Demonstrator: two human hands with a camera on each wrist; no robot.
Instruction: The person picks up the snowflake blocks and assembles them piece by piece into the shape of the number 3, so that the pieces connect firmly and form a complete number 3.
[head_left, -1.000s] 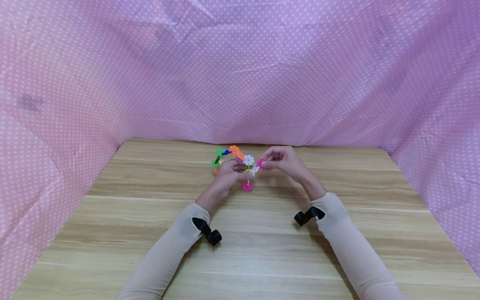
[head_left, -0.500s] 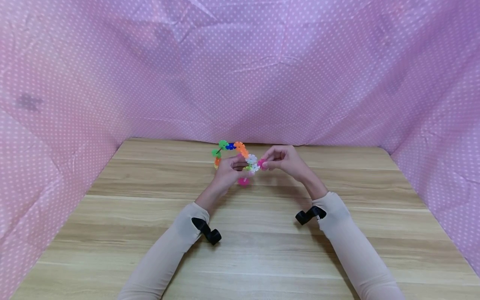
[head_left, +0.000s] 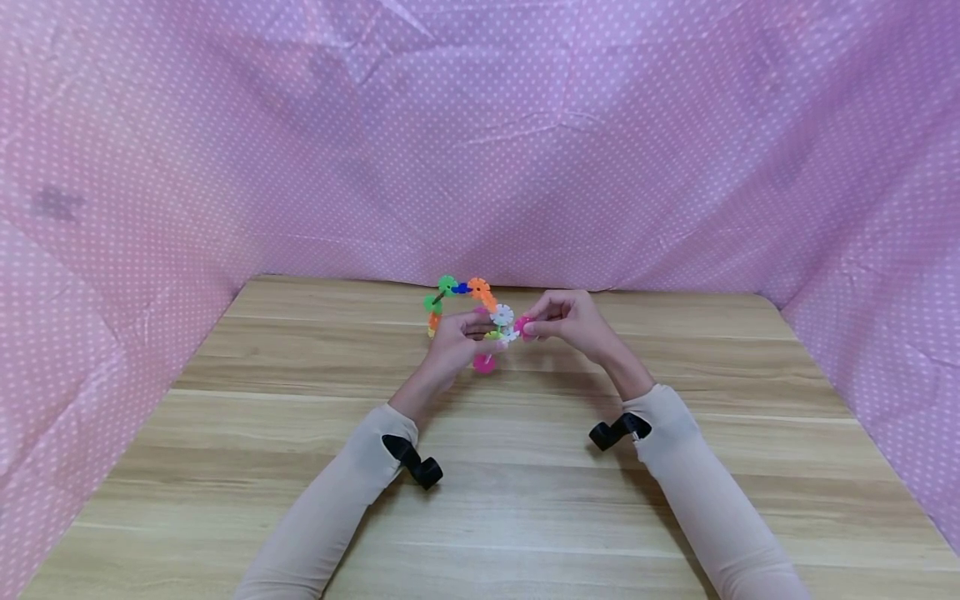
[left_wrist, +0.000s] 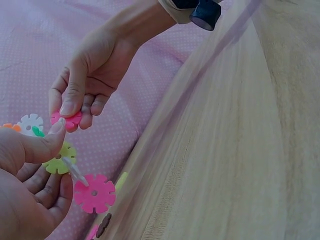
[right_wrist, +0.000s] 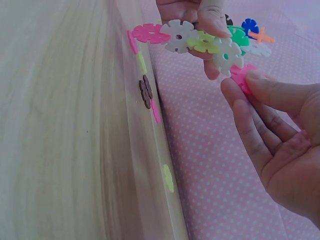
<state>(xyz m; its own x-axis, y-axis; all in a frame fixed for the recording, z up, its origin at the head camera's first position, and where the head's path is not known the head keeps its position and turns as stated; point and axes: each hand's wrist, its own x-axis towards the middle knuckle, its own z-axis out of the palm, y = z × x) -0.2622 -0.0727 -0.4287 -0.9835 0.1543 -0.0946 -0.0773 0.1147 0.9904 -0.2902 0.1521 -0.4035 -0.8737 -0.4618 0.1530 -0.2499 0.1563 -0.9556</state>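
Chain of snowflake discs [head_left: 478, 287] is held up above the far middle of the worktop [head_left: 495, 500]: thin, notched rims, centre holes, joined edge to edge in a curve; green, brown, blue, orange, white, yellow-green, pink. Left hand [head_left: 454, 343] pinches chain near yellow-green disc [right_wrist: 204, 43]. Right hand [head_left: 575, 323], thumb against fingers, pinches pink disc [right_wrist: 242, 77] at edge of white disc [right_wrist: 228, 59]; can't tell if slotted in.

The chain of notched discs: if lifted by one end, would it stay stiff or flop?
The chain is probably light: its discs look thin and plastic. It seems fairly stiff, curving out past the left hand without visible support. Still, it may twist or part where discs appear slotted together.
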